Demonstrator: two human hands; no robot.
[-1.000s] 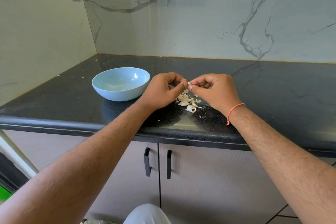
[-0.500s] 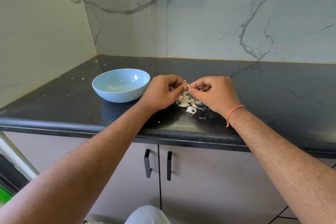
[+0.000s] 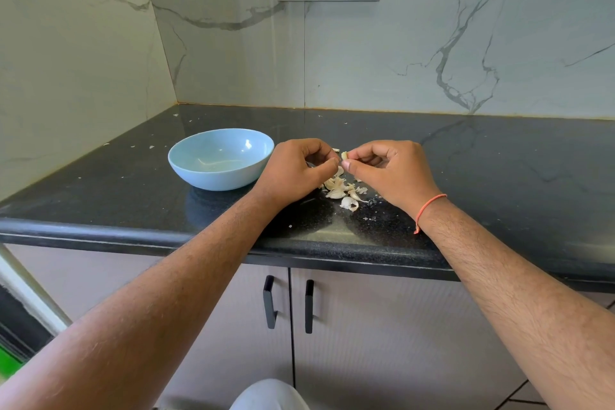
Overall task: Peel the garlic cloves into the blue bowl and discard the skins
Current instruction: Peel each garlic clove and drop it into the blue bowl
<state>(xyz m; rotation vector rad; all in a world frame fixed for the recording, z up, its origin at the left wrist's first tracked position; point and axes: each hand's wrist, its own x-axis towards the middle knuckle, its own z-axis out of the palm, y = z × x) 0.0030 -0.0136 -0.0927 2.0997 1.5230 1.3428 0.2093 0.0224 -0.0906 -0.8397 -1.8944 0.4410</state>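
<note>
Item: garlic clove (image 3: 344, 155), pinched between my left hand (image 3: 296, 170) and right hand (image 3: 389, 170). Blue bowl (image 3: 219, 158) lay at nine o'clock, just beside left hand; left nearer. Clove's axis unclear.

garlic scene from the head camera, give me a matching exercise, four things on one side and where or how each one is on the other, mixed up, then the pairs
Things:
1. bowl
2. clove
3. skins
4. thread

Places or states:
A. pinched between the fingers of the left hand and the right hand
B. around the right wrist
C. on the counter, left of the left hand
D. loose on the counter under the hands

Pairs: 1-C, 2-A, 3-D, 4-B
</note>
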